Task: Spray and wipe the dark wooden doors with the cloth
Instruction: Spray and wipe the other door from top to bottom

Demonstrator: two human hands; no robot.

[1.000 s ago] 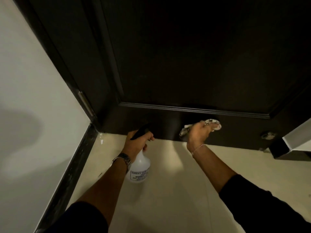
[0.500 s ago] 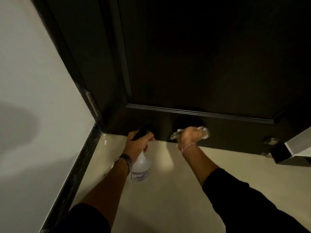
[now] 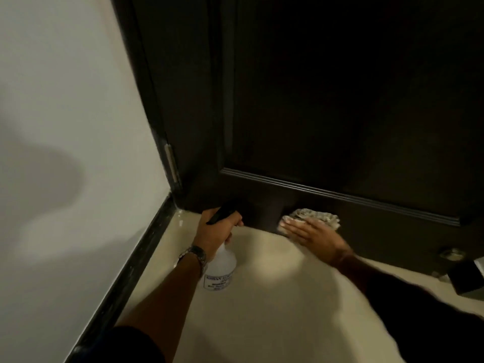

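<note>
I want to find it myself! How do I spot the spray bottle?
Look at the bottom of the dark wooden door, near its hinge-side corner. There the left hand grips a clear spray bottle with a black trigger top and a white printed label, unlike the pale cloth nearby.

Both arms came into the frame from below, bare from the wrist to well up the forearm. Each wore a black sleeve: the left sleeve (image 3: 136, 344) ended near the elbow in a rounded, pushed-up edge, and the right sleeve (image 3: 419, 318) reached further down the forearm and hung looser and wider. The left hand (image 3: 213, 233) had a metal wristwatch (image 3: 195, 255) with a linked silver-toned band close under it at the wrist. The right hand (image 3: 315, 238) was blurred, and its wrist was too smeared to show whether anything was worn there.
</note>
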